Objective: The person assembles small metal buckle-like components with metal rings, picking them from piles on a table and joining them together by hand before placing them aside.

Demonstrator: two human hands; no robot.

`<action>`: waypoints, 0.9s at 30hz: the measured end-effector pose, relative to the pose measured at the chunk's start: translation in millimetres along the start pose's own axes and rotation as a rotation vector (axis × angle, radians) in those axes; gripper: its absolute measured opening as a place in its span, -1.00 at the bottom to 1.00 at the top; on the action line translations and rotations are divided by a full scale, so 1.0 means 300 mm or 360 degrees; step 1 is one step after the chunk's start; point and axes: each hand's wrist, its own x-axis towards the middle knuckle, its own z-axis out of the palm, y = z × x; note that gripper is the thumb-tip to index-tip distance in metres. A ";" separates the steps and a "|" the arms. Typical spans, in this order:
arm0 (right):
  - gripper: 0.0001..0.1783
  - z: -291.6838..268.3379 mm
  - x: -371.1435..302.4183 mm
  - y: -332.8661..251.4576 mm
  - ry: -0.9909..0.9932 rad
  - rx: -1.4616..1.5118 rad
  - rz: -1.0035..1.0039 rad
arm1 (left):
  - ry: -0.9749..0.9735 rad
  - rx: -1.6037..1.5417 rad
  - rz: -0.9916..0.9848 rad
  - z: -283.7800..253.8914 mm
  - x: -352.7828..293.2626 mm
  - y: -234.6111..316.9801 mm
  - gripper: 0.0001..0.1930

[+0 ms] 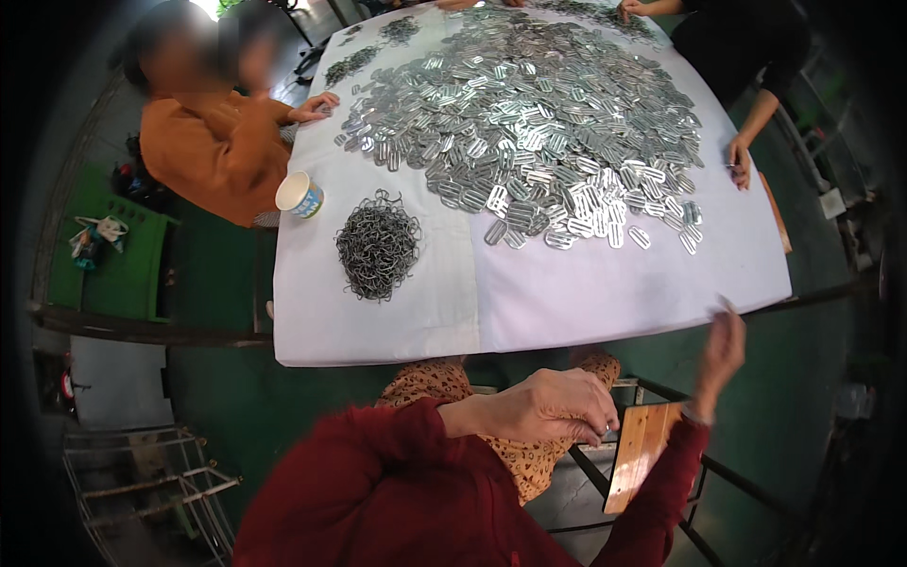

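In front of my body, my left hand [557, 406] is closed, its fingertips pinched together. A tiny shiny bit shows at the fingertips, too small to name. Off to the right, my right hand [723, 354] is raised beside the table's near right edge, its fingers smeared by motion. Whether it holds anything does not show. On the white-covered table [614, 298] lies a wide heap of flat, slotted metal plates [557, 123], oval and silvery. A few loose plates [640, 237] lie at the heap's near edge. Left of them sits a pile of bent metal wire hooks [378, 248].
A paper cup [299, 195] stands at the table's left edge. A person in orange [213, 156] sits at the left, one hand on the table. Another person's hand [739, 163] is at the right edge. A wooden stool [642, 454] is beside my legs.
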 end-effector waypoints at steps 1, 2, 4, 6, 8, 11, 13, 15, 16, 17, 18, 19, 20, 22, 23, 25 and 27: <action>-0.69 0.102 0.015 -0.145 -0.0325 0.0017 -0.0068 | 0.0033 0.0036 0.0001 0.001 -0.040 -0.008 -0.87; -0.67 0.216 0.023 -0.236 -0.0498 0.0219 -0.0227 | 0.0074 0.0072 0.0007 0.002 -0.073 -0.013 -0.86; -0.70 0.429 0.027 -0.303 -0.0740 0.0270 -0.0325 | 0.0093 0.0064 -0.0021 0.003 -0.138 -0.017 -0.86; -0.68 0.600 0.027 -0.323 -0.0750 0.0026 -0.0636 | 0.0113 0.0079 -0.0057 -0.012 -0.205 -0.028 -0.86; -0.77 0.700 0.011 -0.344 -0.0882 -0.0339 -0.0699 | 0.0152 0.0107 -0.0103 -0.030 -0.277 -0.025 -0.87; -0.85 0.776 -0.007 -0.309 -0.0950 -0.0705 -0.0744 | 0.0190 0.0180 -0.0037 -0.074 -0.336 0.005 -0.86; -0.89 0.794 -0.007 -0.292 -0.0877 -0.0790 -0.0747 | 0.0204 0.0164 -0.0033 -0.098 -0.359 0.002 -0.86; -0.90 0.781 -0.017 -0.298 -0.0751 -0.0793 -0.0740 | 0.0213 0.0165 -0.0044 -0.114 -0.376 -0.002 -0.87; -0.85 0.757 -0.010 -0.301 -0.0681 -0.0844 -0.0792 | 0.0216 0.0175 -0.0058 -0.119 -0.383 -0.006 -0.87; -0.82 0.726 -0.007 -0.299 -0.0630 -0.0564 -0.0549 | 0.0214 0.0181 -0.0072 -0.120 -0.382 -0.013 -0.87; -0.79 0.695 -0.014 -0.295 -0.0576 -0.0277 -0.0307 | 0.0225 0.0181 -0.0060 -0.117 -0.381 -0.020 -0.86; -0.76 0.663 -0.028 -0.342 -0.0531 0.0020 -0.0067 | 0.0250 0.0164 -0.0057 -0.119 -0.384 -0.022 -0.86; -0.68 0.603 -0.050 -0.386 -0.0609 0.0409 0.0381 | 0.0271 0.0144 -0.0051 -0.120 -0.382 -0.024 -0.86; -0.75 0.508 -0.115 -0.481 -0.0515 0.1021 0.0723 | 0.0281 0.0174 -0.0065 -0.118 -0.371 -0.023 -0.85; -0.75 0.461 -0.157 -0.503 -0.0492 0.1126 0.0755 | 0.0277 0.0220 -0.0098 -0.121 -0.363 -0.023 -0.85; -0.74 0.387 -0.250 -0.554 -0.0445 0.1159 0.0733 | 0.0351 0.0245 -0.0133 -0.121 -0.358 -0.059 -0.88; -0.73 0.308 -0.316 -0.606 -0.0417 0.1148 0.0633 | 0.0393 0.0285 -0.0204 -0.127 -0.337 -0.074 -0.89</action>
